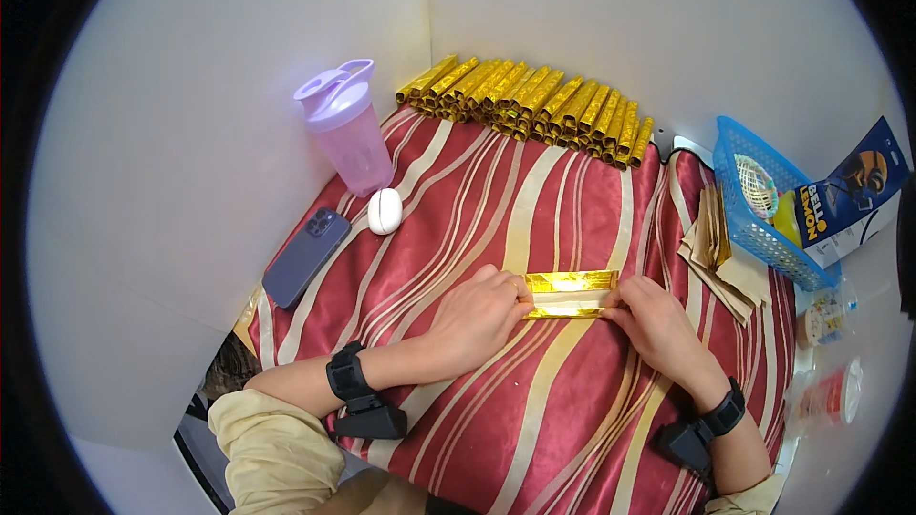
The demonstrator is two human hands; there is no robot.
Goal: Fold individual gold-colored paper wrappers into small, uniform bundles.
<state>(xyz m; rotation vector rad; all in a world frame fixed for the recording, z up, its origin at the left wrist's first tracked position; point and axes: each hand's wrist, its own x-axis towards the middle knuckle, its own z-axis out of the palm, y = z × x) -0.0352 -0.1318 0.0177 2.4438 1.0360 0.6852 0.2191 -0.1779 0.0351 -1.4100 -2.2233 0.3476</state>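
Note:
A strip of gold foil paper (572, 283) lies over the striped cloth, its long edges folded inward so that a pale inner side shows between them. My left hand (482, 315) pinches its left end between thumb and fingers. At the right end, my right hand (656, 324) grips the same strip with thumb and fingertips. Both hands are closed and low over the cloth. Farther back, many folded gold paper tubes (534, 100) are stacked in a long row against the wall. Right of my right hand rests a loose stack of flat paper sheets (720, 262) with gold and pale sides.
A red striped cloth (458, 229) covers the table. To the left are a purple shaker bottle (348, 138), a white rounded case (385, 212) and a dark blue phone (307, 257). A blue basket (778, 253) holding a dark blue packet (854, 195) stands right, near clear cups (830, 396). White walls enclose the back.

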